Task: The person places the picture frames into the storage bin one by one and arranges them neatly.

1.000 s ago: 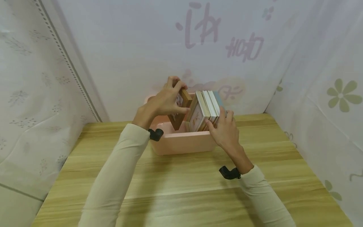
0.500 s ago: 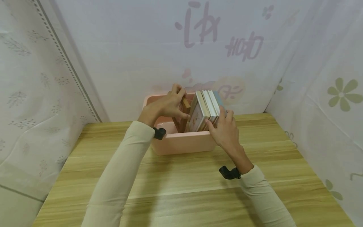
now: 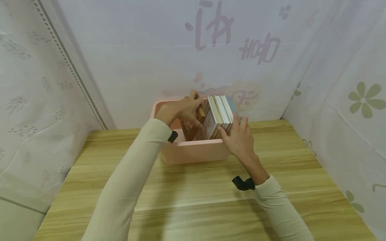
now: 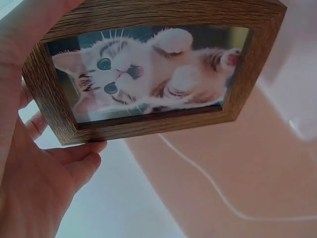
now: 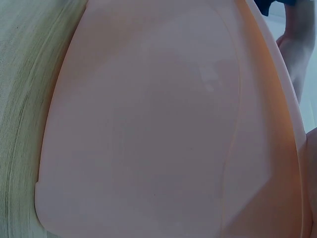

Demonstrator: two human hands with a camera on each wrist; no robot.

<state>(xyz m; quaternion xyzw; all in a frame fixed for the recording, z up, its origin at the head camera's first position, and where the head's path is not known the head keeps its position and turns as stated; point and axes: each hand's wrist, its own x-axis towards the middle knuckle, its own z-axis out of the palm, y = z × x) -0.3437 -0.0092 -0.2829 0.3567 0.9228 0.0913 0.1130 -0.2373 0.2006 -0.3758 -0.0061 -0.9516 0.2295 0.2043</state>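
Observation:
My left hand (image 3: 185, 108) is inside the pink plastic bin (image 3: 196, 152), holding a brown wooden picture frame (image 3: 201, 112). In the left wrist view that picture frame (image 4: 148, 74) shows a kitten photo lying sideways, with the thumb and fingers on opposite sides of its end. Several upright picture frames with white and pale wood edges (image 3: 221, 108) stand to its right, leaning together. My right hand (image 3: 241, 140) holds the right end of this row, its thumb on the near corner and fingers over the outer side. The bin wall (image 5: 148, 119) fills the right wrist view.
The bin stands on a wood-grain table (image 3: 187, 204) near its back edge. Printed cloth (image 3: 144, 60) hangs close behind and along both sides. Each wrist carries a black camera mount (image 3: 243, 183).
My left hand has lowered the wooden picture frame into the bin and shifted it right, closer to the other frames. The right hand has stayed in place.

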